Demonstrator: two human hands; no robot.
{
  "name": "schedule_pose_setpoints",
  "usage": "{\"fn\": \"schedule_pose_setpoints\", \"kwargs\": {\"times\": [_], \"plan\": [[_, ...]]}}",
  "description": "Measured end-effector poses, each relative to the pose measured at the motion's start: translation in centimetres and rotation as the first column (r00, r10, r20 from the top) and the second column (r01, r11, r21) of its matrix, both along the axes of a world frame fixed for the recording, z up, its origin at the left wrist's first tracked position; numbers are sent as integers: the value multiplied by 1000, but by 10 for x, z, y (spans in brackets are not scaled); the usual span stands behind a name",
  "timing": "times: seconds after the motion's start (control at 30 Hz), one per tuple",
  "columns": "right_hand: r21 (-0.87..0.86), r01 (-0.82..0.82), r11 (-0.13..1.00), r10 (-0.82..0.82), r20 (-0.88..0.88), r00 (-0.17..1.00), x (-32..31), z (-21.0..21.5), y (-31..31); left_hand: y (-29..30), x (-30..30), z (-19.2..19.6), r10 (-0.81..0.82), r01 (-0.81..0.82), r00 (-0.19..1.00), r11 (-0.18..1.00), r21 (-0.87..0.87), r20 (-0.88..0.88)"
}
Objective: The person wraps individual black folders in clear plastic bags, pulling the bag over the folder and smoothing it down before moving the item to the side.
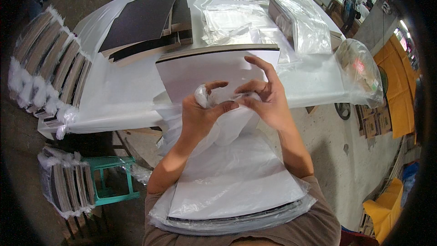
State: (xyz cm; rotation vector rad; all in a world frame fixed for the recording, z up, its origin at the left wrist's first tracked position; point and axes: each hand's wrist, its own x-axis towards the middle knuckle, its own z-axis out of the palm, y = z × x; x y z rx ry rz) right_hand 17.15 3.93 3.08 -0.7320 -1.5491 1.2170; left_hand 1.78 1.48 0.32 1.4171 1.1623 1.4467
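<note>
Head view: left hand (199, 114) and right hand (268, 100), raised together, pinch (seemingly) a clear plastic bag (218, 98).

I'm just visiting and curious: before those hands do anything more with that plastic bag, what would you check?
1. Left hand grips bag mouth: ok.
2. Right hand pinches the other side: ok.
3. Bag mouth open: cannot tell, it is bunched.
4. Bagged board rests flat on the lap: ok.
5. White board lies within reach on the table: ok.
6. Spare bags on the table: ok.
</note>
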Motion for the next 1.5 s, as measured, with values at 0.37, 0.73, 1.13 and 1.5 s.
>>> {"fn": "schedule_pose_setpoints", "kwargs": {"times": [0.37, 0.73, 1.13, 1.5], "plan": [[-73, 82, 994, -76, 76, 994, 8, -25, 11, -2, -1, -2, 13, -15, 992, 1000, -18, -125], [-61, 23, 998, -20, 41, 999, -1, -27, 8, -3, -2, -7, -6, 7, 1000, 992, -125, 15], [-225, -6, 974, -42, -210, 977, -7, -20, 7, -1, 1, -11, -30, 42, 993, 993, -107, 110], [-189, 101, 977, -110, -38, 993, -7, -31, 8, -2, 3, -4, -30, 45, 993, 989, -138, 113]]}}
